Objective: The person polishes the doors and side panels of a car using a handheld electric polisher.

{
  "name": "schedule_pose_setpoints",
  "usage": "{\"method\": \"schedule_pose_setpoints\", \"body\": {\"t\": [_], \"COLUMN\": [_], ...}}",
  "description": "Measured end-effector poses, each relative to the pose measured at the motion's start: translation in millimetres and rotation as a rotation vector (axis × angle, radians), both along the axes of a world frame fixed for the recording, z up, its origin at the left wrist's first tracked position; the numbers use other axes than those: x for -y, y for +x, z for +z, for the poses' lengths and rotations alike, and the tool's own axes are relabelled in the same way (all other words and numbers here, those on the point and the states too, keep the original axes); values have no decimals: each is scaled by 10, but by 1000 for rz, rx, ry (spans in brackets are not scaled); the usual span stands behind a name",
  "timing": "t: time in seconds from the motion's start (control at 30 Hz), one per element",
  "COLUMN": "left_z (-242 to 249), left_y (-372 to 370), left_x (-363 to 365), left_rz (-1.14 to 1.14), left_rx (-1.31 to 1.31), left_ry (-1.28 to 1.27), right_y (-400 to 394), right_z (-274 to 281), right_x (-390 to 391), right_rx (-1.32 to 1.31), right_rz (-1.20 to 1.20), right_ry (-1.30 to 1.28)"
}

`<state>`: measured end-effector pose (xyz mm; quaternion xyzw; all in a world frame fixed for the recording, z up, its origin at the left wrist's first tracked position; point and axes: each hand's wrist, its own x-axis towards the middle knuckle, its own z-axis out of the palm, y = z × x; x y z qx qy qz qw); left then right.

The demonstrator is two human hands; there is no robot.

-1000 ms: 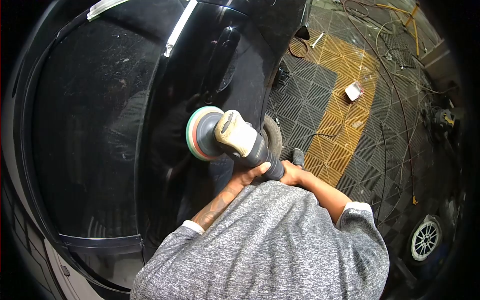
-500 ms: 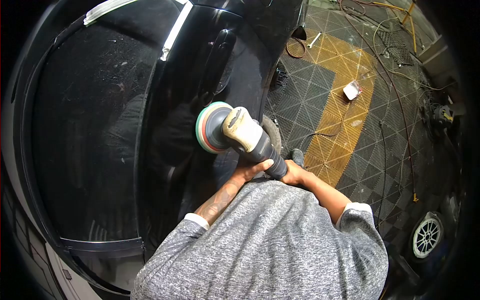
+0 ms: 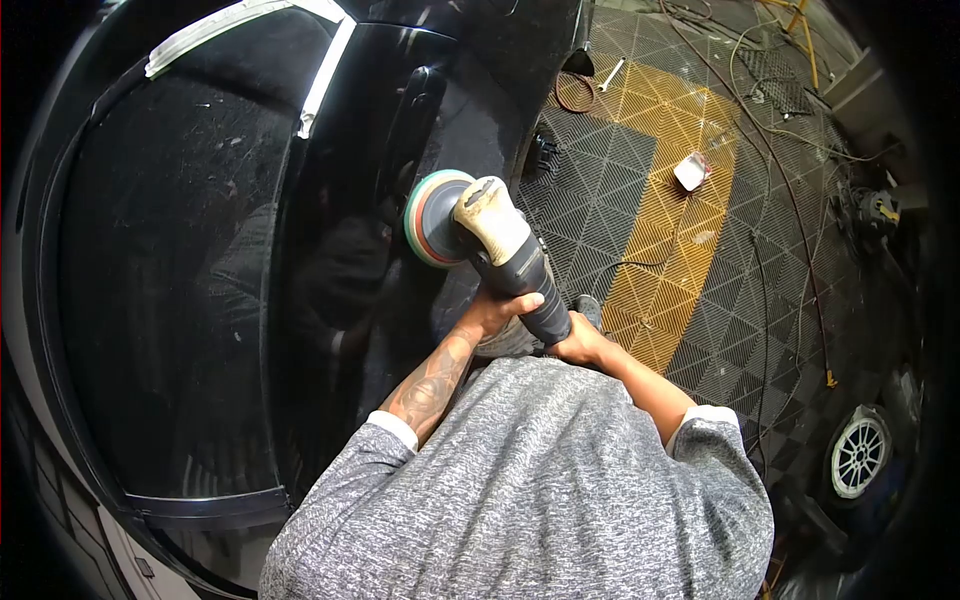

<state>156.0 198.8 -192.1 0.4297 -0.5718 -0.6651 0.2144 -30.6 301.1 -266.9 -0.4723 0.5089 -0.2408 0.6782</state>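
Observation:
A power polisher (image 3: 520, 265) with a light, worn head cover and a dark body lies slantwise across the middle. Its round pad (image 3: 437, 218), edged in green, white and red, is against the side of a glossy black car (image 3: 340, 240). My left hand (image 3: 497, 312) is wrapped round the underside of the tool's body, thumb on top. At the rear end of the handle, my right hand (image 3: 580, 340) is closed round it. Strips of white masking tape (image 3: 326, 78) run along the window edge at the top.
On the patterned black and yellow floor mat (image 3: 650, 230) stand a small white and red container (image 3: 691, 172) and a wrench (image 3: 612, 75). A long hose (image 3: 790, 200) crosses the floor. A wheel (image 3: 859, 452) lies at the lower right.
The polisher's pad has shifted up and slightly right along the black panel, both hands still on the tool. The whole view has drifted a little left.

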Motion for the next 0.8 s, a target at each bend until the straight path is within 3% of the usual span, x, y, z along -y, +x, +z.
{"method": "schedule_pose_setpoints", "body": {"t": [0.2, 0.27, 0.37, 0.47, 0.8], "left_z": [86, 284, 137, 148, 232], "left_y": [49, -25, -32, -16, -67], "left_x": [-27, -113, -61, -86, -82], "left_rz": [26, 122, 94, 132, 110], "left_rx": [-55, 33, -68, -100, -109], "left_ry": [134, 139, 153, 256, 208], "right_y": [144, 86, -16, 38, -38], "right_z": [-135, -64, 143, -131, -40], "right_x": [-128, -125, -53, -73, -71], "right_rx": [23, 54, 76, 62, 32], "right_rz": [-50, -10, 8, 61, 1], "right_ry": [13, -29, -15, 17, -73]}}
